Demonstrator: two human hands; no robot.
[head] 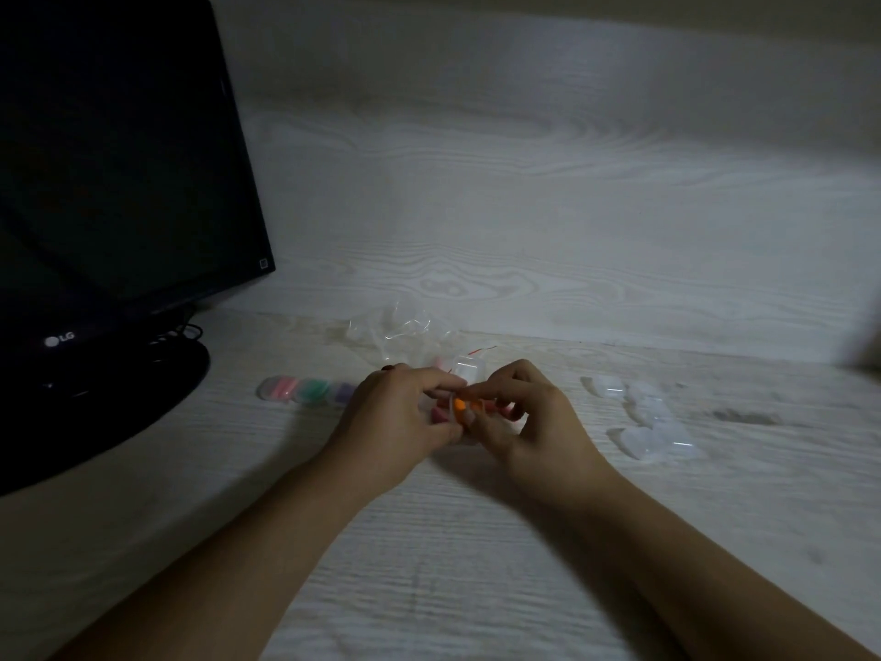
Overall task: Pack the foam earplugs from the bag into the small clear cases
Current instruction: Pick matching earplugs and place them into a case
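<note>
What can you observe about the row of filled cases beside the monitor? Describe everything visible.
The row of filled cases lies on the pale wood-grain desk, near the monitor's base. The cases look like clear plastic, set side by side, showing pink, green and purple contents. The left hand covers the row's right end, so the count is unclear.

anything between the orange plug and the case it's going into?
Nothing visible. The orange foam earplug is pinched between the left hand and right hand, right at the small clear plastic case they hold; fingers hide the opening.
</note>
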